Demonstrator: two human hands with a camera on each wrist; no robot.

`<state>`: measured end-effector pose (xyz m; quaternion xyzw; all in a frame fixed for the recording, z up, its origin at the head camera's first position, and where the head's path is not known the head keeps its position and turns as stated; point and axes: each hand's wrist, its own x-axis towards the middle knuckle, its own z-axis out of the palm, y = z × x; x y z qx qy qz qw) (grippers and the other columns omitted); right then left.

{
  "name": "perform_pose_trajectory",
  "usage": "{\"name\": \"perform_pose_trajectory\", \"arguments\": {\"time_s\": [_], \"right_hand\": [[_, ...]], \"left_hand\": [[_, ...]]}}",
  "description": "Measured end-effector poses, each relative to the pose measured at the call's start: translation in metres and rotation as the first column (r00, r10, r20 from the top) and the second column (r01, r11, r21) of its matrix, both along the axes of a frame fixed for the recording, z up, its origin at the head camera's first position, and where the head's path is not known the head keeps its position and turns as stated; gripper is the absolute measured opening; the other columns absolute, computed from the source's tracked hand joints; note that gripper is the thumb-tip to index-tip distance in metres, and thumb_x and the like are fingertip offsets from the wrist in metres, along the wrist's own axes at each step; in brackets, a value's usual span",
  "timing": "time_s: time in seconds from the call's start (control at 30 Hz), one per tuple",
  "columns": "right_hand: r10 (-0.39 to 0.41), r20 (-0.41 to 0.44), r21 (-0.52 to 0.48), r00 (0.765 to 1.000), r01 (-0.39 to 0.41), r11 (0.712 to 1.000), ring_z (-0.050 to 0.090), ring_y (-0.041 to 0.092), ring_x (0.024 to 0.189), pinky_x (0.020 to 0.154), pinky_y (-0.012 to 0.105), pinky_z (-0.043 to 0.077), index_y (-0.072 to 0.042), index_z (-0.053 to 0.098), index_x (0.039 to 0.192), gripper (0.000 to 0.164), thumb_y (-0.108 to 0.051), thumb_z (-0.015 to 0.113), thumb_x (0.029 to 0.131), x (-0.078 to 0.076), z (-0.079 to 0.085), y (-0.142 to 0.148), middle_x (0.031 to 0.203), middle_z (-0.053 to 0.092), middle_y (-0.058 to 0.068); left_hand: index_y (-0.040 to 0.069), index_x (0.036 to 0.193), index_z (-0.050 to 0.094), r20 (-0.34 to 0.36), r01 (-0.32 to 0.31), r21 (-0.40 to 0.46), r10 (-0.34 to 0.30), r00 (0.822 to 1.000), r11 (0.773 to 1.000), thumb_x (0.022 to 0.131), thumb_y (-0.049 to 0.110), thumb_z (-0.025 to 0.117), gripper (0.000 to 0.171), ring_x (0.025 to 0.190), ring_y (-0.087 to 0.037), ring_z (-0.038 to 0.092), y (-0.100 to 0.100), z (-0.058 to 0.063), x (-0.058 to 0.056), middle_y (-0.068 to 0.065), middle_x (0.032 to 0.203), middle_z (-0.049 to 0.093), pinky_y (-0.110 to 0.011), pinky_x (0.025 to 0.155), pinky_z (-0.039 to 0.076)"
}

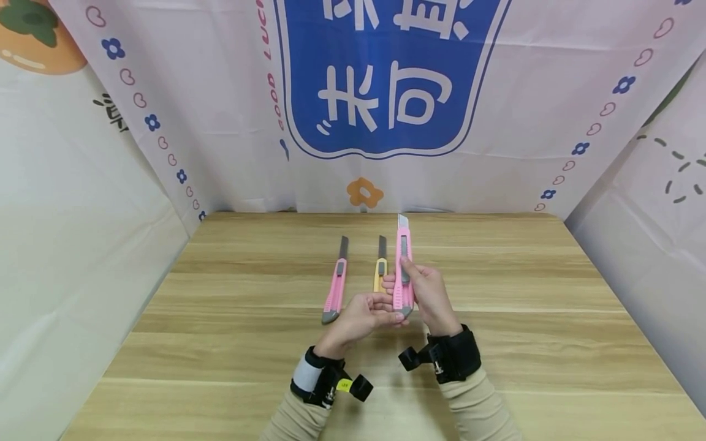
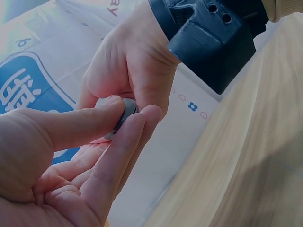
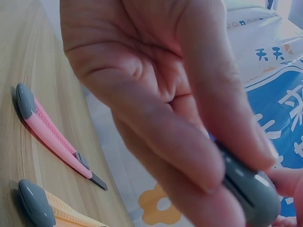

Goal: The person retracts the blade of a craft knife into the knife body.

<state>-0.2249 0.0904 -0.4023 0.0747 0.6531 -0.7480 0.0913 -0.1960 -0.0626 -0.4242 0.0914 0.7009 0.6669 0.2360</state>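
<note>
Though head-view only, held cutter's blade (image 1: pixel 403 222)

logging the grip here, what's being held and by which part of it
The raised pink cutter: the left hand pinches its grey end, and the right hand grips its pink body.

The cutter (image 1: pixel 398 269) in my right hand (image 1: pixel 432 297) has a pink plastic body, a bright metal blade (image 1: pixel 403 221) and a smooth, glossy grey end cap (image 3: pixel 251 194). On the wood-grained, smooth desk (image 1: pixel 220 343), the other pink cutter (image 1: pixel 335 291) and the yellow cutter (image 1: pixel 380 275) pair ribbed plastic with darker metal. Creased printed cloth (image 1: pixel 529 92) hangs beyond its far edge; my sleeves (image 1: pixel 477 404) are matt cloth.
</note>
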Motion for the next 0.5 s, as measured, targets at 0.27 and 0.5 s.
{"name": "perform_pose_trajectory", "arguments": {"time_s": [0.27,0.5], "right_hand": [[0.003,-0.046,-0.066,0.999,-0.007,0.998,0.073,0.008,0.066,0.07,0.023,0.062,0.013,0.057,0.113,0.043,-0.028,0.051,0.1,0.0002,-0.0006,-0.0012,0.065,0.073,-0.007],[0.018,-0.067,-0.061,0.998,-0.022,0.998,0.072,0.007,0.064,0.069,0.024,0.062,0.015,0.054,0.119,0.045,-0.026,0.051,0.101,0.0006,-0.001,0.0001,0.067,0.074,-0.007]], "left_hand": [[-0.003,0.116,0.062,-0.006,-0.004,-0.021,0.004,1.0,1.0,0.089,0.005,0.066,0.029,0.1,-0.033,0.071,-0.0009,0.0027,0.0011,-0.021,0.103,0.073,-0.047,0.095,0.056],[-0.003,0.117,0.062,0.006,0.012,-0.016,-0.012,1.0,1.0,0.089,0.005,0.066,0.029,0.098,-0.028,0.073,-0.0017,0.0039,0.0019,-0.02,0.104,0.073,-0.046,0.094,0.057]]}}
